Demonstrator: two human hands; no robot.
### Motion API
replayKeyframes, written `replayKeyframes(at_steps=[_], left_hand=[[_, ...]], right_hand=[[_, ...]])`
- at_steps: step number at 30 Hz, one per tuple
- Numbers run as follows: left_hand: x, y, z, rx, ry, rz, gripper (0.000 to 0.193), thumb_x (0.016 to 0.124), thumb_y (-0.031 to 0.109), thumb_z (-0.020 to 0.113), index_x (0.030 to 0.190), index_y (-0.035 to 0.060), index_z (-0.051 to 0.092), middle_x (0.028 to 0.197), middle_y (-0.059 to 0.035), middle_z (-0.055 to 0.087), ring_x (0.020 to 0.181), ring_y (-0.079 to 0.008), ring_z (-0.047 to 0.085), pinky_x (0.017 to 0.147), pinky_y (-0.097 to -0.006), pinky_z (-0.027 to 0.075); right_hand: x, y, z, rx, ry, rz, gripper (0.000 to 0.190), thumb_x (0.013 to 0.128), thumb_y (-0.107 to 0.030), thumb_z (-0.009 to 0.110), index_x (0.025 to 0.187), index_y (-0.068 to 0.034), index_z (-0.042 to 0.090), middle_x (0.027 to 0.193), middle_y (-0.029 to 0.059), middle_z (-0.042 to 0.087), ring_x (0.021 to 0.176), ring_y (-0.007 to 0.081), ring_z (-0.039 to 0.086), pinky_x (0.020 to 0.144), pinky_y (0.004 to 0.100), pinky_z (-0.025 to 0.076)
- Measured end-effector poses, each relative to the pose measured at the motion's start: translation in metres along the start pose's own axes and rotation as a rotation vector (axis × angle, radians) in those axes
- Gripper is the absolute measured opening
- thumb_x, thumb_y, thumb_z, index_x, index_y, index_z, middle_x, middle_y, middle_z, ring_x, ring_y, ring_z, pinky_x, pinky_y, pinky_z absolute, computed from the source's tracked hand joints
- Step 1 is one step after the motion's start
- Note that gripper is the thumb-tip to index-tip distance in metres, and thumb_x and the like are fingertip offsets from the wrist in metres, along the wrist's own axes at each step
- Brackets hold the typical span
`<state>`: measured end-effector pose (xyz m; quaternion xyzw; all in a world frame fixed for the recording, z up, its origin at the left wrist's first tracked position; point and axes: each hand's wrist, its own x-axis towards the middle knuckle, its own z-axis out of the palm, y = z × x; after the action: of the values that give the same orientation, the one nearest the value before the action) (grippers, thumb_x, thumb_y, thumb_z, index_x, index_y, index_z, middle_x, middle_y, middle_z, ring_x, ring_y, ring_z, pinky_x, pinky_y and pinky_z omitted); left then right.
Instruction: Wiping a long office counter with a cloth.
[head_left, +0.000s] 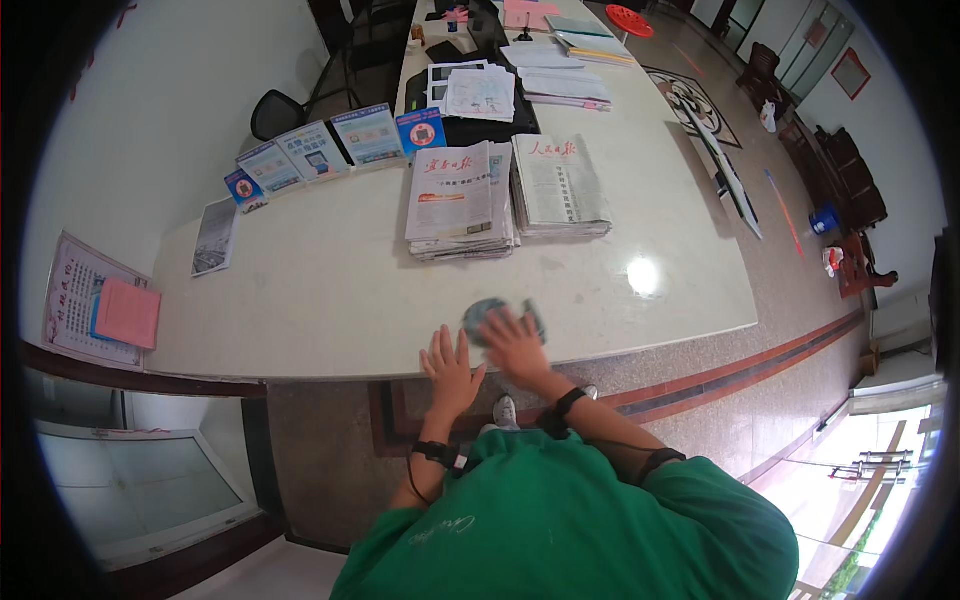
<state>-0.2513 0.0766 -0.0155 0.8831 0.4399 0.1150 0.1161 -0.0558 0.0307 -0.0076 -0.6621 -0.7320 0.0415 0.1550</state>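
A grey-green cloth (480, 316) lies bunched on the white tabletop (330, 300), near its front edge. My right hand (516, 346) presses flat on the cloth with fingers spread; hand and cloth are slightly blurred, and part of the cloth is hidden beneath the palm. To its left, my left hand (451, 375) rests at the table's edge, fingers apart and holding nothing. Beyond the hands stand two stacks of newspapers, a left one (454, 195) and a right one (562, 187), side by side.
Printed display cards (311, 150) stand at the back left. A leaflet (215, 236) lies near the left wall, and pink folders (129, 311) lean at the left corner. Behind the newspapers are loose papers (480, 94) on a black case and more paper piles (566, 86).
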Motion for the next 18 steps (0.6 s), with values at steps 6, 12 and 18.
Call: replayKeyframes(at_steps=[6,12,18], left_hand=[[-0.001,0.001,0.001,-0.012,-0.016,-0.019,0.087,0.095,0.045,0.068,0.163,0.0064,0.031,0.17,-0.0266,0.017,0.158,-0.0433,0.015,0.121,-0.0726,0.009],[-0.002,-0.001,-0.005,-0.018,-0.052,-0.018,0.087,0.096,0.045,0.068,0.164,0.006,0.03,0.17,-0.0267,0.016,0.158,-0.0435,0.013,0.121,-0.0722,0.008],[0.004,0.003,-0.006,-0.019,-0.093,-0.032,0.085,0.098,0.044,0.066,0.164,0.0056,0.029,0.17,-0.0268,0.015,0.158,-0.0435,0.012,0.121,-0.072,0.007]], right_hand=[[-0.007,0.018,-0.01,0.116,-0.008,-0.064,0.061,0.099,-0.026,0.06,0.157,-0.015,0.046,0.166,0.0114,0.04,0.157,0.0361,0.03,0.126,0.0613,0.022],[-0.126,0.235,-0.066,-0.284,0.082,0.689,0.058,0.097,-0.016,0.053,0.154,-0.005,0.046,0.16,0.0167,0.046,0.153,0.0334,0.038,0.127,0.058,0.022],[-0.244,0.344,-0.121,-0.289,-0.033,1.099,0.06,0.111,-0.039,0.036,0.168,-0.025,0.025,0.176,0.0054,0.02,0.162,0.0345,0.016,0.128,0.0598,0.017]])
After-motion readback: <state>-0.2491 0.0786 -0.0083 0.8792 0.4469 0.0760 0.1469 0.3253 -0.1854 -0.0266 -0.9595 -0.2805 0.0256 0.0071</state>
